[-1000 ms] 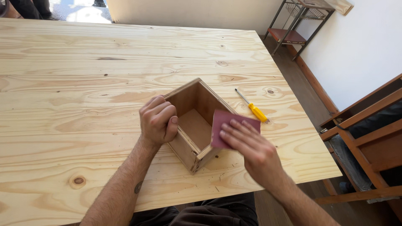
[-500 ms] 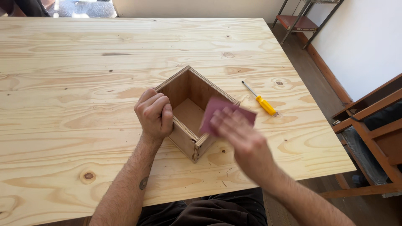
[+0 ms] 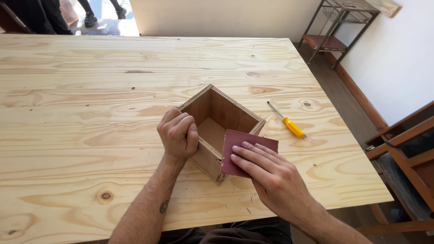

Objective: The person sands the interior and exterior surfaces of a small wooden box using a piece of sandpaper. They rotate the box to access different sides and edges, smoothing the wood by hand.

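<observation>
An open-topped plywood box [image 3: 217, 115] stands on a pale pine table [image 3: 90, 113], one corner turned toward me. My left hand [image 3: 178, 134] grips its near-left wall, thumb over the rim. A sheet of maroon sandpaper [image 3: 242, 142] lies flat against the near-right side of the box. My right hand [image 3: 269, 174] presses on it with the fingers spread flat along the sheet.
A yellow-handled screwdriver [image 3: 287, 121] lies on the table just right of the box. A metal rack [image 3: 332, 27] stands in the far right corner. Wooden furniture [image 3: 407, 149] sits beyond the table's right edge. A person's legs [image 3: 90, 11] show past the far edge.
My right hand has slid the sandpaper back and forth along the box's near-right side. The left hand kept its hold on the box. The view has shifted slightly.
</observation>
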